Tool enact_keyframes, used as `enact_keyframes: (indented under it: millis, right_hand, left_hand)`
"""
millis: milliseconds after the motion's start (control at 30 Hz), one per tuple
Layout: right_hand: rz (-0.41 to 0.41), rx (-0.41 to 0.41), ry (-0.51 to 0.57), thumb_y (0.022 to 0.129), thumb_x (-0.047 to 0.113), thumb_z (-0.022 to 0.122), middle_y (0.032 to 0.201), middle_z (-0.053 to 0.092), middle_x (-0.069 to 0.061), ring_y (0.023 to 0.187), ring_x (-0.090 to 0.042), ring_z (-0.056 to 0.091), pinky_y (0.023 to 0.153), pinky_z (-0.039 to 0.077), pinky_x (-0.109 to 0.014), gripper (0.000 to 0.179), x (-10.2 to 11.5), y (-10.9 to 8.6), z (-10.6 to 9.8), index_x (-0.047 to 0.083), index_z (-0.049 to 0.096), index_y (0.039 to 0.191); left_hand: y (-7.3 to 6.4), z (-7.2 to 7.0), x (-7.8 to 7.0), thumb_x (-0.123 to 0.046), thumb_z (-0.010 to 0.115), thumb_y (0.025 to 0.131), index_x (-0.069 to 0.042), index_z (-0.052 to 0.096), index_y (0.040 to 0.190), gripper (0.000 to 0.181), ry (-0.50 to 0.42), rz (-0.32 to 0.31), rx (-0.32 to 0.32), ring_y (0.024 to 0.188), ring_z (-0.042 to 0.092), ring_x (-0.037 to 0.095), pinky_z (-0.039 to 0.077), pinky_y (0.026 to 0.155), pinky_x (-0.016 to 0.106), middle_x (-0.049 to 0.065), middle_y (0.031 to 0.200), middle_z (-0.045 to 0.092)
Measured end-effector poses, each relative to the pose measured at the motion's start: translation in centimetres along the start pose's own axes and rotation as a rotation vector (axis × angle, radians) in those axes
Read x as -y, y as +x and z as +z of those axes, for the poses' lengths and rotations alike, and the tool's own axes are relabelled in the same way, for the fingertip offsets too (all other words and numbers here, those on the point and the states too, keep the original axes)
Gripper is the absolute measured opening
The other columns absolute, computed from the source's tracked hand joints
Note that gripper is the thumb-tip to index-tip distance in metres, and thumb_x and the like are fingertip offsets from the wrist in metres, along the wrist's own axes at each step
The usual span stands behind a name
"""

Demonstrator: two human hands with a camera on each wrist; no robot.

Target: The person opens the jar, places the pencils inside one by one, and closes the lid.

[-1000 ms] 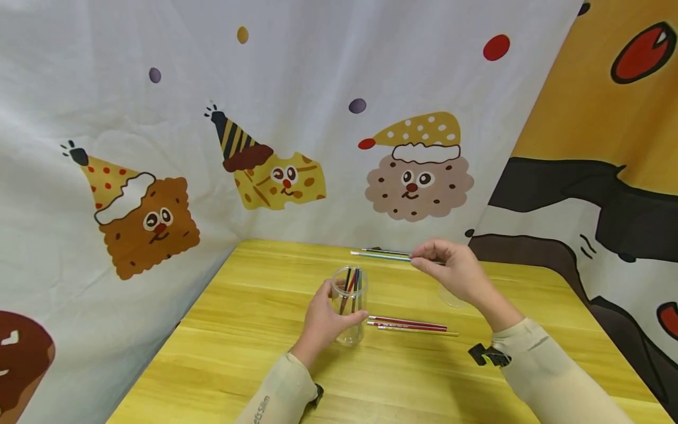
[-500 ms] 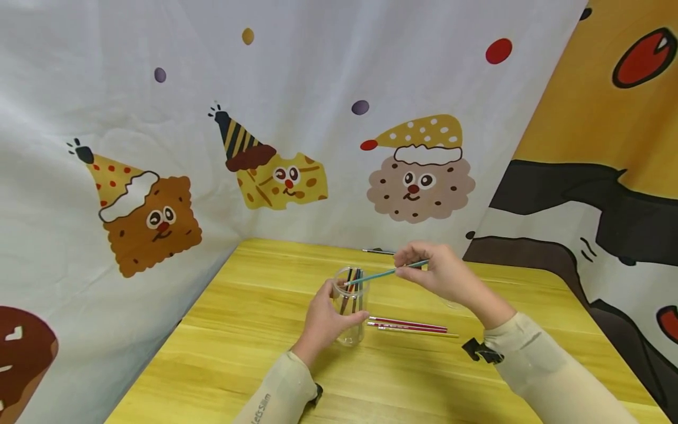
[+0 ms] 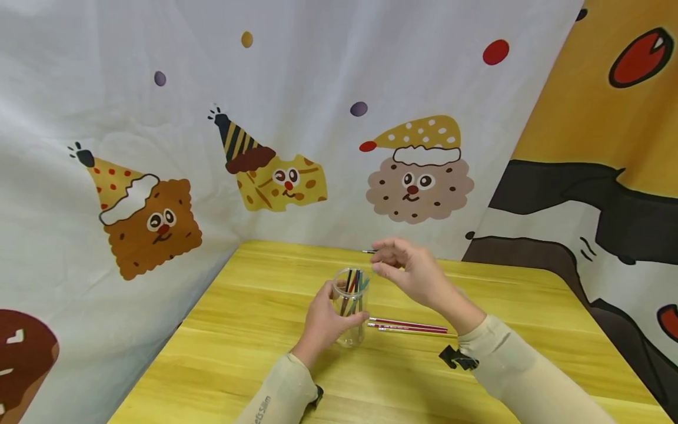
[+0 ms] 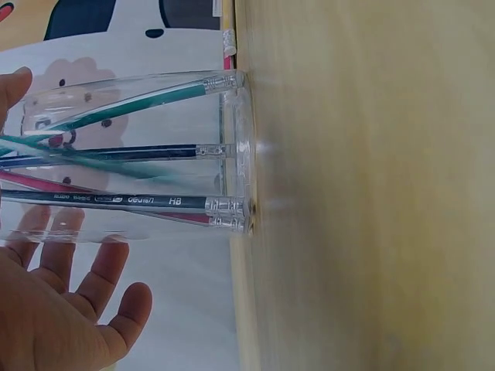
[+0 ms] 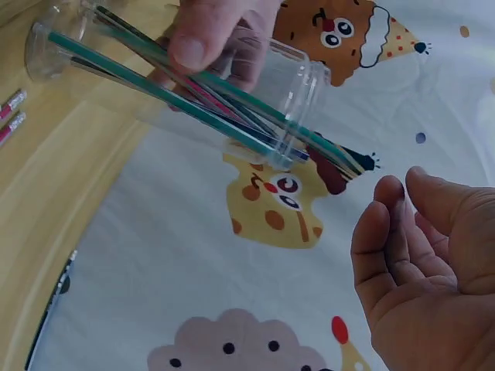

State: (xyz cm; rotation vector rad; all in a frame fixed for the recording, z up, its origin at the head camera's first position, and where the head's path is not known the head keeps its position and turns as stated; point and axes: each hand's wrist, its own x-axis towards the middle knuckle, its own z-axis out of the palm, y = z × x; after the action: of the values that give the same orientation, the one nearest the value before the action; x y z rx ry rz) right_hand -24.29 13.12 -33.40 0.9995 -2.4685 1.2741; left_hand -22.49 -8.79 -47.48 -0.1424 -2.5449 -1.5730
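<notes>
Several pencils (image 3: 356, 287) lean inside the clear jar (image 3: 349, 337), upright on the table (image 3: 254, 330); your left hand (image 3: 325, 321) grips it. Your right hand (image 3: 413, 271), fingers loosely curved, holds nothing, right of the mouth, and covers most of the far dark pencil (image 3: 369, 252). Exact count in jar unclear: they overlap, ends cut off in left-wrist view. Two red pencils (image 3: 408, 324) and one yellow pencil (image 3: 418, 332) lie right.
</notes>
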Motion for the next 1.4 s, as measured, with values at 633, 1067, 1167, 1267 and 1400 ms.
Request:
enact_keyframes:
  millis: [633,1067,1167,1267,1400]
  right_hand:
    - [0.356,0.271,-0.240,0.103,0.023,0.073,0.121,0.076,-0.009,0.103,-0.023,0.074,0.086,0.062,-0.039,0.027,-9.8,-5.4,0.2,0.009,0.073,0.126]
    - [0.459,0.399,-0.571,0.096,0.033,0.082,0.131,0.069,-0.020,0.112,-0.037,0.070,0.096,0.057,-0.056,0.046,-13.4,-8.5,2.8,0.005,0.068,0.129]
    - [0.422,0.389,-0.612,0.094,0.027,0.084,0.113,0.071,-0.011,0.094,-0.025,0.068,0.083,0.058,-0.050,0.028,-13.1,-8.5,3.1,0.011,0.073,0.115]
    - [0.381,0.378,-0.661,0.092,0.021,0.085,0.099,0.069,-0.005,0.087,-0.021,0.066,0.077,0.057,-0.046,0.020,-12.7,-8.6,3.3,0.014,0.076,0.107]
    - [0.340,0.347,-0.696,0.090,0.016,0.086,0.093,0.067,-0.002,0.085,-0.022,0.067,0.073,0.058,-0.045,0.016,-12.6,-9.0,3.5,0.016,0.077,0.104]
  left_hand:
    - [-0.1,0.2,0.0,-0.046,0.098,0.074,-0.019,0.056,0.144,0.087,-0.011,-0.029,-0.007,0.116,0.065,0.026,0.058,0.094,0.051,0.004,0.129,0.066]
    - [0.0,0.3,0.2,-0.049,0.098,0.074,-0.020,0.056,0.143,0.086,-0.017,-0.023,-0.005,0.114,0.064,0.025,0.057,0.094,0.051,0.005,0.126,0.065]
    - [0.0,0.3,0.2,-0.049,0.098,0.075,-0.020,0.056,0.143,0.085,-0.017,-0.020,-0.007,0.114,0.063,0.025,0.057,0.094,0.051,0.005,0.125,0.063]
    - [0.0,0.3,0.2,-0.048,0.097,0.075,-0.020,0.055,0.143,0.084,-0.020,-0.020,-0.006,0.114,0.061,0.025,0.056,0.095,0.050,0.005,0.124,0.061]
    - [0.0,0.2,0.1,-0.047,0.097,0.076,-0.020,0.055,0.143,0.084,-0.026,-0.019,-0.004,0.115,0.061,0.025,0.055,0.095,0.050,0.005,0.123,0.061]
